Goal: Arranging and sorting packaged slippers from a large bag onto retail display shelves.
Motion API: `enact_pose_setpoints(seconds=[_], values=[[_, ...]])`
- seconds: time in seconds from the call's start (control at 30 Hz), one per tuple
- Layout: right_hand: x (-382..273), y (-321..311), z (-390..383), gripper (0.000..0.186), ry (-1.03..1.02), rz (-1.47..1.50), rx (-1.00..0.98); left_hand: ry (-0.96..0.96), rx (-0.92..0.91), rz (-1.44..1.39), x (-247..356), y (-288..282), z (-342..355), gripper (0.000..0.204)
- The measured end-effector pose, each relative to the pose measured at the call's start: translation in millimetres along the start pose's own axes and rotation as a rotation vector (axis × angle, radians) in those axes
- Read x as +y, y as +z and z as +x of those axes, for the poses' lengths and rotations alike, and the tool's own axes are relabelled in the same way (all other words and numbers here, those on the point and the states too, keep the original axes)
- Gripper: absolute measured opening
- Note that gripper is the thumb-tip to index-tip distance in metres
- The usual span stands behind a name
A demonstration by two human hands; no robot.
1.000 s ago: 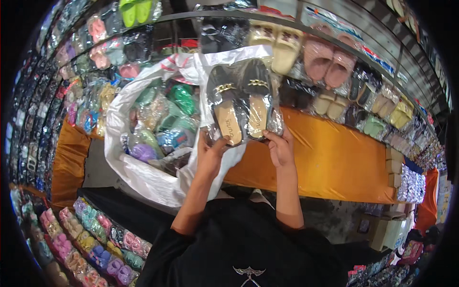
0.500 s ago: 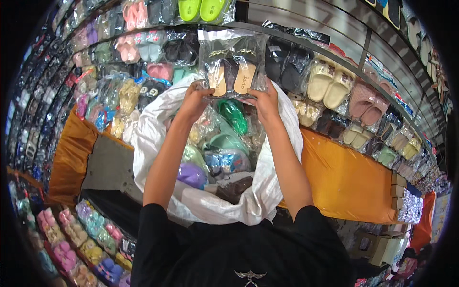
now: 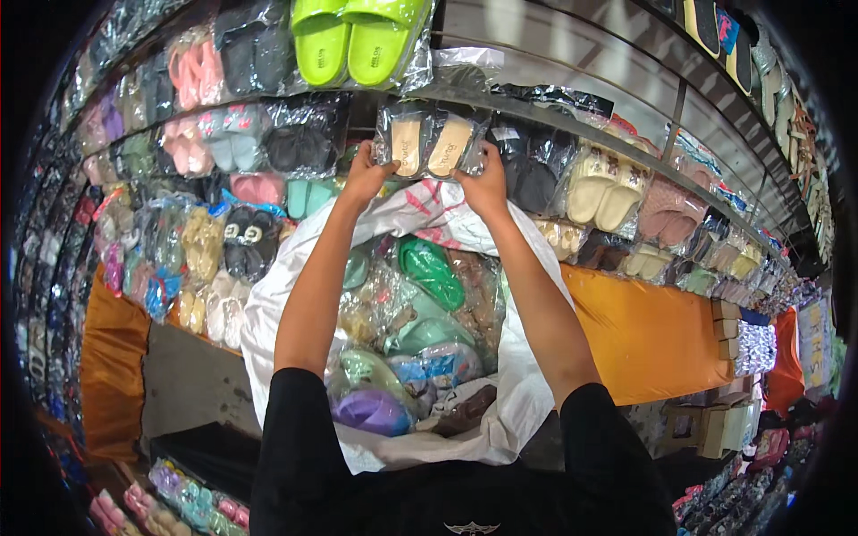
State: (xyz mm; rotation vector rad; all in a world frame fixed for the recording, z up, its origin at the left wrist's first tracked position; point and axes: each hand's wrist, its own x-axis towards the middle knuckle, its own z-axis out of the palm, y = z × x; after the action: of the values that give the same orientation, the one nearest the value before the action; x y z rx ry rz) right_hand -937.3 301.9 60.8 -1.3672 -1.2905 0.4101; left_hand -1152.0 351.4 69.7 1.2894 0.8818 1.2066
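Note:
Both my arms reach forward over an open white sack [image 3: 527, 393]. Between them, at the shelf's edge, is a pair of black sandals with tan insoles [image 3: 407, 147] in a clear plastic bag. My left hand [image 3: 366, 176] grips the bag's near left corner, thumb on top. On its near right corner my right hand [image 3: 484, 183] is closed the same way. Inside the sack lie several bagged slippers, among them a green one [image 3: 433, 272], a pale mint one [image 3: 429, 330] and a purple one [image 3: 374, 411].
Bright lime slides [image 3: 357, 45] sit on the upper shelf above my left hand. Cream slippers [image 3: 603, 188] stand right of my right hand. Orange cloth [image 3: 652, 335] hangs below the right display. A metal shelf rail [image 3: 554, 114] runs just beyond the bag. Cardboard boxes [image 3: 715, 424] lie lower right.
My hands have carried the bagged sandals forward to the shelf, and the bag now lies at a flatter angle. The view has shifted, showing more of the sack's far rim and contents.

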Motion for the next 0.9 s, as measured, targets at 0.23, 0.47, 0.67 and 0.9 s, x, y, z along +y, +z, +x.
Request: enact_pose_setpoints(seconds=[0.23,0.47,0.67,0.9], values=[[-8,10,19,0.062,0.007,-0.152,0.085,0.205,0.17,0.284,-51,3,41,0.04],[17,22,-9,0.056,0.069,-0.229,0.083,0.222,0.278,0.481,-81,10,16,0.044],[24,26,-16,0.049,0.053,-0.314,0.085,0.274,0.306,0.654,-76,13,8,0.05],[16,18,-19,0.048,0.076,-0.364,0.058,0.224,0.386,0.916,-40,29,-8,0.049]])
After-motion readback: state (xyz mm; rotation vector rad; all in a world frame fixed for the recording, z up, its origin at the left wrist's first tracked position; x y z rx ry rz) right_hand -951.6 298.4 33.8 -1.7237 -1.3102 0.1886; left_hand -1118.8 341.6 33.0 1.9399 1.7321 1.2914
